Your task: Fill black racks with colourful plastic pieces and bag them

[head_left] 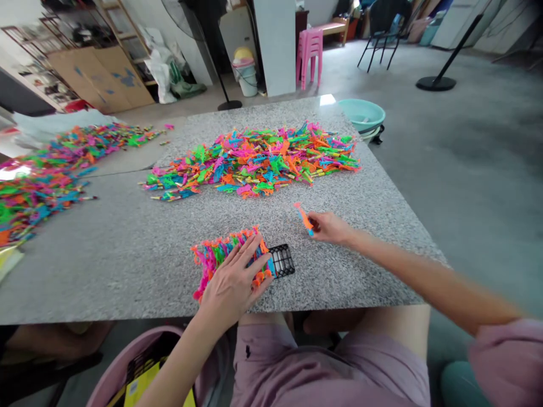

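My left hand (pixel 237 274) lies with its fingers spread over a row of small coloured plastic pieces (pixel 212 254), packed side by side. They stand in a black plastic rack (pixel 283 260), whose bare right end shows its open slots. To the right, my right hand (pixel 331 227) is closed on an orange-and-blue plastic piece (pixel 305 219), held in a pinch a little above the granite table (pixel 348 271). The piece looks like a small toy, but its exact kind is too small to tell. My left palm hides part of the row.
A long heap of mixed coloured pieces (pixel 263 158) lies across the table beyond my hands. Another heap (pixel 46 186) spreads at the left. A pink tub (pixel 114 367) with black and yellow things stands below the front edge. Past the far right corner is a turquoise basin (pixel 360 113).
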{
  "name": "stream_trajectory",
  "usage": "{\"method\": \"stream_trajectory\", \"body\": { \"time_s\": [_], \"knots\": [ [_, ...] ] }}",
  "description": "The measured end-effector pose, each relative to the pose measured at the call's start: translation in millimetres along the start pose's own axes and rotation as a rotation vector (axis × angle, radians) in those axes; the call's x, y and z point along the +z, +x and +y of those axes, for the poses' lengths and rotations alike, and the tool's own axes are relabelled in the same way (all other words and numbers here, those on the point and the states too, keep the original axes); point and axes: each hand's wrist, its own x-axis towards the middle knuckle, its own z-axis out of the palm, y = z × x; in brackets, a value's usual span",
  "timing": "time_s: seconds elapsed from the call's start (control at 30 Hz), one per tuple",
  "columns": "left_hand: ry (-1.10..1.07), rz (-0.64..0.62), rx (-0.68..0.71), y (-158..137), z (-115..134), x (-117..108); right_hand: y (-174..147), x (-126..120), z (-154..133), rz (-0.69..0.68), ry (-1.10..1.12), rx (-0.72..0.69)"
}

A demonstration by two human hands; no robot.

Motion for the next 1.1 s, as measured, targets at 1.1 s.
{"method": "stream_trajectory", "body": {
  "time_s": [1.1],
  "knots": [
    [0.192, 0.151, 0.092, 7, 14, 1, 156, 30, -35, 0.189, -0.486, 0.095]
  ]
}}
